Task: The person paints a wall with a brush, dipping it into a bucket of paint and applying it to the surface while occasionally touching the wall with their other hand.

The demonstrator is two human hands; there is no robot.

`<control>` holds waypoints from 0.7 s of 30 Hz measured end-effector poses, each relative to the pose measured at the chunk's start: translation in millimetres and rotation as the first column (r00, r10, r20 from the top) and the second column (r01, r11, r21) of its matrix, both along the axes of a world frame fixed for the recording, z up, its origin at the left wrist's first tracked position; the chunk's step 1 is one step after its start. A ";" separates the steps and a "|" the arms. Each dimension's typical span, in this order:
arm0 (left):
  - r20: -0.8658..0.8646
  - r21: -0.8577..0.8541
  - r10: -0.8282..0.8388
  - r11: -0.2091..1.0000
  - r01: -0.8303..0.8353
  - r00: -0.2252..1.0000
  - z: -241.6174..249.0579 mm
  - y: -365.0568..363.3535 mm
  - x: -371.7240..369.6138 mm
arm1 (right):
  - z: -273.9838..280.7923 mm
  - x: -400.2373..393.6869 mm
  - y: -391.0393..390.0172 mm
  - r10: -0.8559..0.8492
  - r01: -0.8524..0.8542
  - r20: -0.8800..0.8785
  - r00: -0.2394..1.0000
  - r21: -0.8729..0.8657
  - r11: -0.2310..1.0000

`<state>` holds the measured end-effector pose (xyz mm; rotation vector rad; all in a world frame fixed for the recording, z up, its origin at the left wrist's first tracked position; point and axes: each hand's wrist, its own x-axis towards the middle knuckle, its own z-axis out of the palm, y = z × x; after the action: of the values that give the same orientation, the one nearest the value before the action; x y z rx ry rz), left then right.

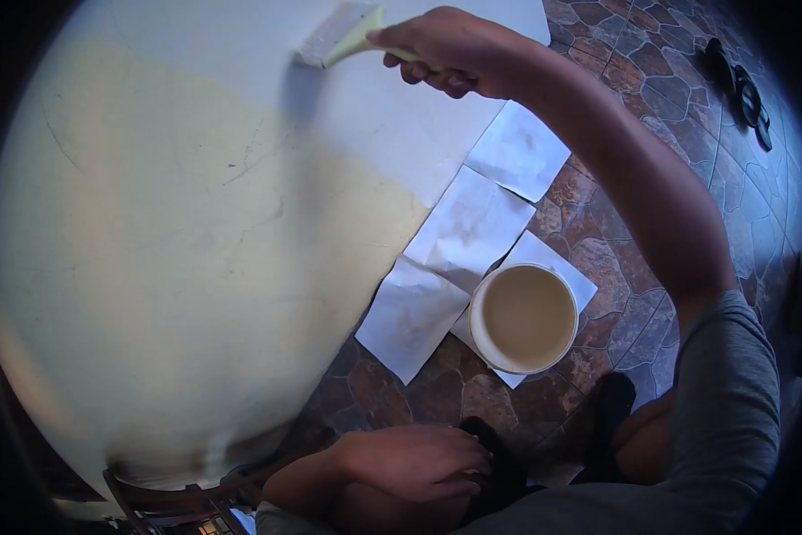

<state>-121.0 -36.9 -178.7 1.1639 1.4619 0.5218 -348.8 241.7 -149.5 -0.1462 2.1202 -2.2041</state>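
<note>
My right hand point(450, 49) is raised and grips the pale handle of a wide paintbrush point(338, 34), whose bristles press against the wall point(178, 223). The wall is cream-yellow on its lower part and whiter around the brush. My left hand point(414, 464) rests on my knee at the bottom of the view, fingers curled, holding nothing that I can see. A white bucket point(523, 318) of cream paint stands on the floor below my right arm.
Several white paper sheets point(468, 227) lie on the brown stone-pattern floor point(642, 71) along the foot of the wall, under and around the bucket. Dark sandals point(740, 89) lie at the far right. A wooden chair frame point(165, 499) shows at the bottom left.
</note>
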 end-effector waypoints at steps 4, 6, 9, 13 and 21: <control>-0.005 0.009 0.028 1.000 -0.028 1.000 -4.1 -3.8 -1.0 | -16.3 -9.9 -8.8 -0.013 0.005 -0.157 0.987 -0.050 0.999; -0.014 0.014 0.035 0.999 -0.035 0.999 -8.3 -4.3 1.5 | -61.7 -26.4 -22.0 -0.045 0.043 -0.054 0.998 -0.037 0.998; -0.025 -0.045 0.056 0.997 -0.057 0.998 11.1 4.6 3.1 | -151.3 -28.0 -29.1 -0.044 0.037 0.130 0.991 0.052 0.998; -0.036 -0.026 0.049 0.998 -0.050 0.998 13.3 1.2 10.1 | -249.2 -7.0 -32.5 -0.063 -0.036 0.426 0.902 0.222 0.974; -0.135 0.120 0.083 0.991 -0.067 0.987 19.7 -4.7 19.4 | -126.2 -17.0 -59.5 0.016 -0.076 0.393 0.919 0.138 0.988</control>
<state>-101.6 -41.6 -158.9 1.2608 1.6180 0.5928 -365.8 182.2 -275.7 0.2346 2.0179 -1.8449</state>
